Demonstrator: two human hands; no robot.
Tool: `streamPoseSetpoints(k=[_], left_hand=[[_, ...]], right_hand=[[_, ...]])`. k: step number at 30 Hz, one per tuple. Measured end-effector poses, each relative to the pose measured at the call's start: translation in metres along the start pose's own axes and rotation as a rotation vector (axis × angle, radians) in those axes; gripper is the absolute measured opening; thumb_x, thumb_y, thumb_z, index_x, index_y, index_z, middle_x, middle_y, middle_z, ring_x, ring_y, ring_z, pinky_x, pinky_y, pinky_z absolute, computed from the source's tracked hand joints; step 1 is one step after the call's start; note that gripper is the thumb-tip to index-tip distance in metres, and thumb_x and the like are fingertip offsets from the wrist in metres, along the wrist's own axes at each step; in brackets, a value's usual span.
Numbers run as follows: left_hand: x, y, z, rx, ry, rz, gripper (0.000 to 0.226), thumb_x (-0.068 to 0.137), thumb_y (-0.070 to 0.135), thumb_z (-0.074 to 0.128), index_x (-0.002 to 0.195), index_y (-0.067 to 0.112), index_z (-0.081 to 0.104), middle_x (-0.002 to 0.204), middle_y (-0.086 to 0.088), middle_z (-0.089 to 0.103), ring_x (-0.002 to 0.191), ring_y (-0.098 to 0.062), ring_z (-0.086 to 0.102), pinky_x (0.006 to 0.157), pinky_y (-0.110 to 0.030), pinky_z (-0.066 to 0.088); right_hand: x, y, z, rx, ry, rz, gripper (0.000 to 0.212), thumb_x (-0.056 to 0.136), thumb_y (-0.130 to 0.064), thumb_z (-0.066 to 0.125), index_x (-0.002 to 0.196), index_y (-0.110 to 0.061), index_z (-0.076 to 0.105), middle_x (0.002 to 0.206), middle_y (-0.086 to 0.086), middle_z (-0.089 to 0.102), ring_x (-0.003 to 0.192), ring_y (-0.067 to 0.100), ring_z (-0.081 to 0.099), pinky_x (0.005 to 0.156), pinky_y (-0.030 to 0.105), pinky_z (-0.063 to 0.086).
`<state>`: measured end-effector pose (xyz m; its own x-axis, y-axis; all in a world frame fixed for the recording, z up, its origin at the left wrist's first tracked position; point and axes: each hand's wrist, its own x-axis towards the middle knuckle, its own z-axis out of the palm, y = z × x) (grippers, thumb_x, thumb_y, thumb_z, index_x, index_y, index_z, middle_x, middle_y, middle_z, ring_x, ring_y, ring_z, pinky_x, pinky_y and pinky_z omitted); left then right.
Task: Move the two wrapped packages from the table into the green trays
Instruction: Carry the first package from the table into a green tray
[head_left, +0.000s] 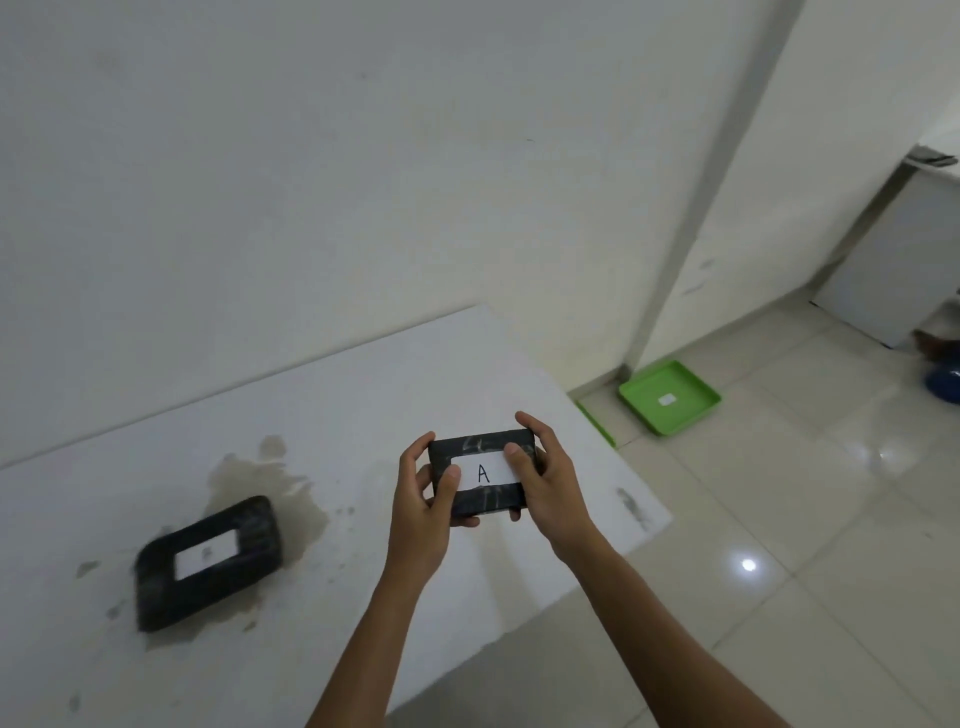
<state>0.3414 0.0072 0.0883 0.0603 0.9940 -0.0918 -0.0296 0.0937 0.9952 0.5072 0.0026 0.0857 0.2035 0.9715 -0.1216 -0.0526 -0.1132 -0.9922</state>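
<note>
Package A (483, 475) held by both hands; second package's (208, 561) label blurred.

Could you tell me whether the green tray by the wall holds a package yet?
Not yet. The green tray on the floor shows only a small white label inside; package A is in both hands.

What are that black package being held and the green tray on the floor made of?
The held package looks wrapped in glossy black plastic or tape, judging by its streaky sheen, with a white paper label marked A. The green tray seems to be molded plastic: uniform bright color, a smooth raised rim.
</note>
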Motion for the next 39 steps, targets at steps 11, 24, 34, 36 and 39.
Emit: streamPoseSetpoints(k=[11,24,34,36,39], left_hand=[[0.035,-0.006,0.21,-0.021,0.038,0.017,0.041,0.095,0.027,0.06,0.132,0.039,0.045,0.113,0.005,0.067,0.08,-0.027,0.076,0.055,-0.034,0.061],[0.183,-0.007,0.339,-0.048,0.17,0.005,0.048,0.094,0.028,0.063,0.137,0.032,0.043,0.119,-0.006,0.065,0.091,-0.02,0.074,0.055,-0.039,0.062],[0.278,-0.018,0.405,-0.03,0.253,-0.081,0.048,0.095,0.025,0.062,0.138,0.031,0.041,0.115,-0.006,0.064,0.087,-0.016,0.074,0.051,-0.033,0.06],[0.298,-0.03,0.419,-0.013,0.257,-0.118,0.048,0.095,0.026,0.062,0.138,0.031,0.042,0.115,-0.006,0.063,0.088,-0.012,0.074,0.051,-0.031,0.06],[0.33,-0.051,0.437,-0.011,0.268,-0.2,0.049,0.095,0.027,0.061,0.139,0.032,0.041,0.118,-0.01,0.061,0.088,-0.013,0.074,0.053,-0.032,0.061]], right_hand=[[0.073,-0.014,-0.2,0.018,-0.034,-0.004,0.041,0.099,-0.021,0.06,0.138,-0.03,0.051,0.101,0.013,0.065,0.065,0.019,0.064,0.04,0.03,0.048],[0.258,-0.029,-0.301,-0.025,-0.165,0.016,0.041,0.099,-0.024,0.06,0.138,-0.033,0.049,0.094,0.01,0.067,0.061,0.019,0.067,0.041,0.033,0.051],[0.371,-0.02,-0.357,-0.023,-0.253,0.168,0.051,0.099,-0.022,0.06,0.146,-0.034,0.044,0.105,0.017,0.07,0.067,0.018,0.073,0.049,0.033,0.057],[0.396,-0.009,-0.37,-0.025,-0.277,0.212,0.052,0.099,-0.018,0.06,0.147,-0.03,0.042,0.107,0.016,0.068,0.069,0.019,0.075,0.05,0.033,0.058],[0.435,0.013,-0.387,-0.056,-0.327,0.287,0.056,0.099,-0.013,0.059,0.15,-0.026,0.04,0.113,0.018,0.067,0.073,0.019,0.076,0.053,0.034,0.06]])
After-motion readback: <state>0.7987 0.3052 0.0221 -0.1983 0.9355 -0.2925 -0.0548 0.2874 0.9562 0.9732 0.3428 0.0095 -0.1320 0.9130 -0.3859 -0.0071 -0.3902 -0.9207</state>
